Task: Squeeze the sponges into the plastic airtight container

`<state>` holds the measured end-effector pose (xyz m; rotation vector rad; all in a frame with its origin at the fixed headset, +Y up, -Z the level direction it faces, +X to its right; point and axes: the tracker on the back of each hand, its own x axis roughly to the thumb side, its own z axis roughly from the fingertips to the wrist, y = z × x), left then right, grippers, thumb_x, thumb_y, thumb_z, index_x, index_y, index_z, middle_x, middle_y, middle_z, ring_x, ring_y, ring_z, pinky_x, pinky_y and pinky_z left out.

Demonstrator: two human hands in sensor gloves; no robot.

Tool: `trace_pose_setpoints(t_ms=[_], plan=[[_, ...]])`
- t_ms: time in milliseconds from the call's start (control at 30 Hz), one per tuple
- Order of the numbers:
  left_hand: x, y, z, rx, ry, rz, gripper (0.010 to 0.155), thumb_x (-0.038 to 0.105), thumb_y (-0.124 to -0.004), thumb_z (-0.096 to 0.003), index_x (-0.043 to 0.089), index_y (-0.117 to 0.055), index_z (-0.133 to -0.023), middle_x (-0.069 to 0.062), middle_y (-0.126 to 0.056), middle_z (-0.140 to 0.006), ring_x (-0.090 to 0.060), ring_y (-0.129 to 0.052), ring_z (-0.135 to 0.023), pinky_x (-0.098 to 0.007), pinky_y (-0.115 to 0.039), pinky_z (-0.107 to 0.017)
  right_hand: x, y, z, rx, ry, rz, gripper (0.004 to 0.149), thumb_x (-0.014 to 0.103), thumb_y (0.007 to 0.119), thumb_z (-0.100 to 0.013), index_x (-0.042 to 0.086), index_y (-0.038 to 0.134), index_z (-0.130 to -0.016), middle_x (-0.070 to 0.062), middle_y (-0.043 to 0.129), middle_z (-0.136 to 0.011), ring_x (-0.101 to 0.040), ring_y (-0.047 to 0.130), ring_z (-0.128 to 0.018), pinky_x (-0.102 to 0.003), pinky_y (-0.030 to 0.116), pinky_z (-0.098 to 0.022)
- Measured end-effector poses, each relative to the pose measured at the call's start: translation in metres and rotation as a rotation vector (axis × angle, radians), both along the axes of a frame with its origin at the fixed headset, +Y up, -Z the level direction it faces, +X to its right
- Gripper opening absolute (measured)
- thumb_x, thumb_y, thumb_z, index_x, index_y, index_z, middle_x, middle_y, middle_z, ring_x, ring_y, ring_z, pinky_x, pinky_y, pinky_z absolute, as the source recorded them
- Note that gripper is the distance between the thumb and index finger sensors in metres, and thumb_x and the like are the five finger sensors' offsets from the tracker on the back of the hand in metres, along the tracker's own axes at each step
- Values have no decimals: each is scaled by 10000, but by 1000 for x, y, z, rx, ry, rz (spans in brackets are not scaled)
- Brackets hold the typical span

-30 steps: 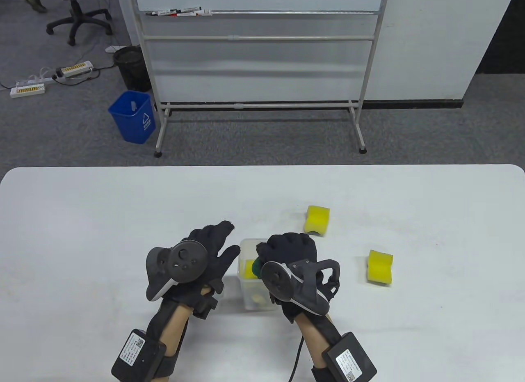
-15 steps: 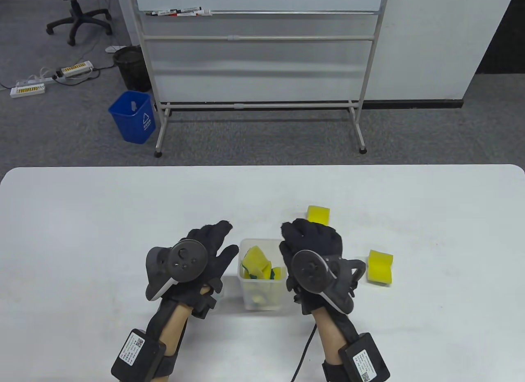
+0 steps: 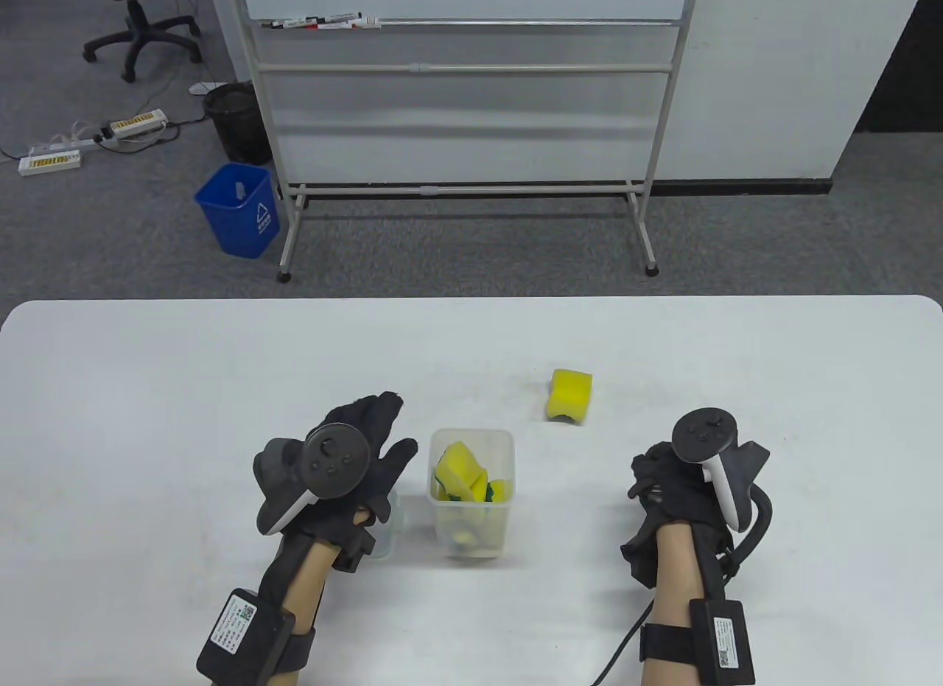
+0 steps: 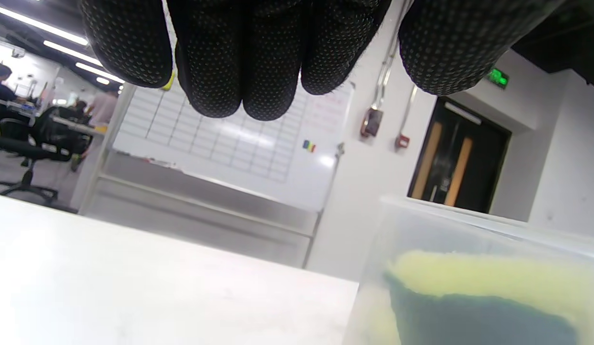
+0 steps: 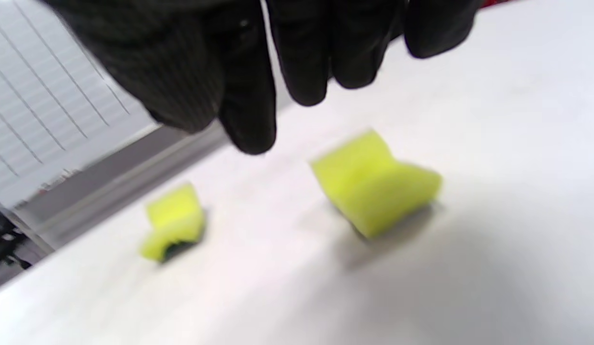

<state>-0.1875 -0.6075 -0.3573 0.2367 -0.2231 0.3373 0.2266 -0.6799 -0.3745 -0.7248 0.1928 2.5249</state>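
The left hand's (image 3: 346, 465) fingers (image 4: 258, 57) are spread and hold nothing, hanging just beside the container (image 3: 471, 494) at its nine o'clock, apart from its wall. The right hand's (image 3: 681, 487) fingers (image 5: 297, 62) are loosely curled and empty, hovering over a yellow sponge (image 5: 376, 184) on the table (image 3: 147, 421); from above that sponge is hidden under the hand. This hand sits well apart from the container, at its three o'clock. A second sponge (image 3: 569, 396) lies alone at the container's one o'clock, near it but not touching. The container stands upright and open, with yellow-and-green sponges (image 3: 464, 480) crammed inside, one poking up to the rim. Beyond the table at twelve o'clock stands a whiteboard (image 3: 464, 89), with a blue bin (image 3: 239, 208) on the floor at its left.
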Motion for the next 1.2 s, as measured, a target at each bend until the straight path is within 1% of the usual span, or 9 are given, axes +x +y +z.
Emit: trace_pose_setpoints(t_ms=[100,200,333,400,467,667,833,1033,1200], plan=[[-2,-2,-2,-18,-3,12,684,558,-752,-475,222,-637,-1060,-132,-774,-1083,-399,-785,-977,-604,-692,-707,5,-29,-6,-131,3,-14,496,441,855,-491,226,928,-933,-148,523,-1205,-443,470,-1122,-657,431,-759],[-3,-2,-3,-22,-3,17,685,558,-750,-476,222,-635,-1062,-134,-771,-1085,-401,-781,-979,-607,-690,-706,9,-47,-8,-183,-2,-34,526,491,831,-490,248,918,-948,-160,456,-1217,-502,426,-1112,-666,419,-755],[-2,-3,-3,-31,-7,25,691,561,-747,-477,222,-625,-1067,-138,-765,-1088,-403,-778,-980,-610,-689,-706,12,-61,-8,-197,-11,-39,547,503,814,-493,248,892,-970,-128,419,-1217,-486,516,-1086,-627,478,-754],[-2,-4,-3,-33,-10,25,697,562,-747,-476,221,-617,-1070,-138,-765,-1087,-404,-781,-978,-609,-691,-704,13,-62,-8,-170,-21,-22,559,496,816,-492,240,865,-987,-123,446,-1208,-458,557,-1073,-615,485,-754],[-1,-4,-3,-39,-11,24,700,564,-746,-476,220,-610,-1071,-138,-761,-1089,-404,-778,-979,-608,-690,-706,12,-61,-8,-188,-13,-5,593,485,815,-495,222,809,-1027,-126,457,-1201,-442,574,-1073,-610,491,-756],[-3,-3,-3,-38,-13,42,702,563,-746,-477,220,-607,-1074,-139,-759,-1090,-406,-777,-979,-609,-688,-707,8,-49,-7,-103,-47,12,624,461,819,-488,176,762,-1041,-170,625,-1139,-422,734,-1004,-595,564,-732],[-3,0,-1,-26,-23,68,700,562,-746,-477,222,-608,-1073,-139,-758,-1090,-404,-777,-979,-608,-689,-706,7,-26,-2,52,-66,-103,613,459,827,-480,157,788,-1012,-176,713,-1093,-403,805,-955,-582,609,-710],[4,10,8,-4,-96,185,696,562,-747,-477,220,-616,-1069,-136,-764,-1086,-402,-784,-973,-606,-695,-702,-5,13,2,387,142,-565,555,476,832,-473,157,898,-923,-169,837,-1011,-390,908,-861,-576,663,-674],[12,19,17,2,-162,217,695,567,-743,-480,223,-615,-1071,-136,-759,-1090,-405,-782,-974,-606,-695,-701,-28,44,8,535,348,-827,531,482,827,-479,160,930,-888,-167,884,-970,-385,943,-817,-569,688,-656]])
